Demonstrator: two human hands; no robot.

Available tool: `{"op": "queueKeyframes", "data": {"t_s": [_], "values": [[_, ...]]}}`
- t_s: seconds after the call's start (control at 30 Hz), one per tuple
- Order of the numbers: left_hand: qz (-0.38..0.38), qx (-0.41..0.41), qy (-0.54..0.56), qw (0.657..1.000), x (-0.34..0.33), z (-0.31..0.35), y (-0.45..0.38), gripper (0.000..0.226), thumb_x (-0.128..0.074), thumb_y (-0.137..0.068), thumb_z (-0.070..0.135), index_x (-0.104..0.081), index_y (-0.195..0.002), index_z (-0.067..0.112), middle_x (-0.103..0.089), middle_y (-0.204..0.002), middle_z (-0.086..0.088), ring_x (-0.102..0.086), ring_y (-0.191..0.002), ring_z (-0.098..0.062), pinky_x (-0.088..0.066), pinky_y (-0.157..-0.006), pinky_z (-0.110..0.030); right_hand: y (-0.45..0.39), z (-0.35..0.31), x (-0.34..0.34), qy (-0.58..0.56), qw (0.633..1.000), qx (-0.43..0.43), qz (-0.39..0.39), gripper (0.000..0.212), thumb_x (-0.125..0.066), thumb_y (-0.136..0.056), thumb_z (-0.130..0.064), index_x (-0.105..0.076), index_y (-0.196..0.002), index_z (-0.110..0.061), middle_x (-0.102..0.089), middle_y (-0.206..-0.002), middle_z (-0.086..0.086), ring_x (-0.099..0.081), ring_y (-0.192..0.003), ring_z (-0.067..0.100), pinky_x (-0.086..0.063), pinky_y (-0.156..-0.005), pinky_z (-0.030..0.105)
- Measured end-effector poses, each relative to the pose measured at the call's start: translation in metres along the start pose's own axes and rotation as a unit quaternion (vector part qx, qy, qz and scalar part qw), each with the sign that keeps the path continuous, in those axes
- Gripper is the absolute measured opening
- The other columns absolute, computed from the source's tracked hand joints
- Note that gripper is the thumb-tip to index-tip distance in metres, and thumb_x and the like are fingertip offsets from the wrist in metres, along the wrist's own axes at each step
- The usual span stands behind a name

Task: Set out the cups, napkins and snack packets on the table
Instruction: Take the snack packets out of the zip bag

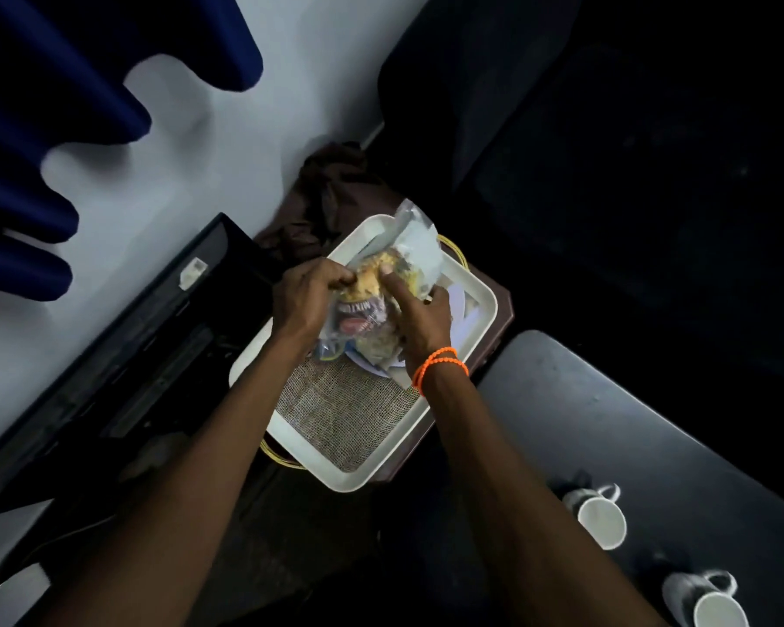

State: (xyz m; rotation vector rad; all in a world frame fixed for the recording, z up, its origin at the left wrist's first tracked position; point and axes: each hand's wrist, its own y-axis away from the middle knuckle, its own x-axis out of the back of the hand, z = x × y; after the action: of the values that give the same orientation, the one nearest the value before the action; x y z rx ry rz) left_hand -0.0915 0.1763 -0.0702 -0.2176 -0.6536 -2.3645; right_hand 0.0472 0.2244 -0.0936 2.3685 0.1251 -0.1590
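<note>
A dark table (pixel 607 400) carries 2 white cups (pixel 600 520) (pixel 709 601); beside it, a small brown stand (pixel 501 310) bears a white tray (pixel 476 291).

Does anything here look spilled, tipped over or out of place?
Nothing looks spilled. Both white ceramic mugs stand upright on the dark table. Both hands grip clear plastic snack packets above the white plastic tray, which overhangs its small stand.

Both hands (pixel 302 300) (pixel 419 321) closed, gripping.
</note>
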Motion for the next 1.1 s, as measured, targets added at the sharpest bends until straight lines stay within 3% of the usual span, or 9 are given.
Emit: {"op": "queueKeyframes", "data": {"t_s": [0.1,0.2,0.33,0.5,0.63,0.77,0.87,1.03,1.1], "values": [[-0.072,0.001,0.008,0.997,0.003,-0.001,0.005,0.025,-0.055,-0.068,0.019,-0.079,-0.069,0.023,-0.078,-0.077,0.004,-0.071,-0.078,-0.012,-0.055,-0.071,-0.027,-0.002,-0.002,0.015,-0.095,0.994,-0.001,-0.052,0.057,-0.083,-0.081,-0.018,-0.06,-0.127,0.008,-0.069,-0.121,0.031,-0.07,-0.108,0.044,-0.056,-0.098,0.059],[-0.04,0.028,0.084,0.995,0.003,-0.002,0.011,0.026,-0.056,-0.08,0.008,-0.076,-0.09,0.019,-0.078,-0.079,-0.004,-0.073,-0.073,-0.015,-0.059,-0.073,-0.031,0.0,-0.001,0.031,-0.161,0.982,-0.048,-0.084,0.051,-0.072,-0.087,-0.008,-0.054,-0.128,0.016,-0.062,-0.129,0.037,-0.063,-0.109,0.044,-0.048,-0.106,0.064],[0.032,0.028,0.018,0.999,-0.003,-0.013,0.013,0.035,-0.083,-0.082,0.018,-0.067,-0.112,0.025,-0.076,-0.104,-0.004,-0.073,-0.085,-0.014,-0.059,-0.079,-0.033,0.018,0.005,0.051,-0.193,0.967,-0.062,-0.157,0.01,-0.064,-0.085,-0.005,-0.063,-0.095,-0.005,-0.066,-0.104,0.02,-0.06,-0.106,0.038,-0.045,-0.106,0.062],[-0.22,0.173,0.123,0.952,-0.01,-0.011,0.035,0.097,-0.102,-0.047,0.046,-0.064,-0.13,0.014,-0.075,-0.123,-0.009,-0.073,-0.109,-0.025,-0.06,-0.087,-0.036,0.039,0.012,0.082,-0.315,0.925,-0.081,-0.198,0.038,-0.048,-0.086,-0.011,-0.065,-0.119,-0.004,-0.061,-0.127,0.022,-0.058,-0.12,0.039,-0.05,-0.104,0.061],[-0.389,0.124,0.135,0.903,-0.029,-0.009,0.066,0.053,-0.095,-0.07,0.034,-0.076,-0.12,0.029,-0.072,-0.134,-0.01,-0.067,-0.127,-0.027,-0.054,-0.106,-0.043,0.053,0.022,0.111,-0.355,0.905,-0.07,-0.223,0.068,-0.045,-0.084,-0.014,-0.039,-0.149,0.006,-0.042,-0.149,0.03,-0.043,-0.136,0.044,-0.026,-0.122,0.061],[-0.356,0.085,0.068,0.928,-0.048,-0.001,0.105,0.064,-0.097,-0.068,0.035,-0.072,-0.125,0.025,-0.077,-0.125,-0.003,-0.072,-0.119,-0.025,-0.061,-0.094,-0.038,0.072,0.028,0.14,-0.272,0.944,-0.049,-0.179,0.064,-0.06,-0.087,-0.025,-0.051,-0.144,0.003,-0.051,-0.148,0.029,-0.047,-0.139,0.045,-0.029,-0.122,0.061],[-0.313,0.033,-0.01,0.949,-0.058,-0.003,0.133,0.08,-0.101,-0.057,0.046,-0.068,-0.127,0.029,-0.079,-0.118,0.006,-0.076,-0.109,-0.015,-0.063,-0.093,-0.042,0.086,0.043,0.163,-0.191,0.979,-0.015,-0.07,0.044,-0.058,-0.095,-0.02,-0.062,-0.132,0.001,-0.062,-0.136,0.029,-0.055,-0.131,0.049,-0.039,-0.114,0.065],[-0.242,-0.03,-0.191,0.951,-0.082,-0.019,0.185,0.085,-0.091,-0.056,0.066,-0.063,-0.125,0.025,-0.072,-0.119,0.005,-0.07,-0.109,-0.015,-0.059,-0.094,-0.043,0.119,0.08,0.192,-0.265,0.96,-0.082,0.04,0.041,-0.056,-0.09,-0.03,-0.074,-0.117,-0.004,-0.076,-0.113,0.022,-0.076,-0.099,0.038,-0.063,-0.075,0.043],[-0.216,-0.066,-0.24,0.944,-0.092,-0.032,0.202,0.08,-0.086,-0.058,0.066,-0.061,-0.12,0.022,-0.068,-0.118,0.004,-0.066,-0.109,-0.016,-0.055,-0.094,-0.039,0.126,0.096,0.198,-0.259,0.957,-0.096,0.091,0.04,-0.058,-0.089,-0.033,-0.076,-0.113,-0.006,-0.077,-0.111,0.021,-0.076,-0.099,0.037,-0.063,-0.076,0.042]]}}
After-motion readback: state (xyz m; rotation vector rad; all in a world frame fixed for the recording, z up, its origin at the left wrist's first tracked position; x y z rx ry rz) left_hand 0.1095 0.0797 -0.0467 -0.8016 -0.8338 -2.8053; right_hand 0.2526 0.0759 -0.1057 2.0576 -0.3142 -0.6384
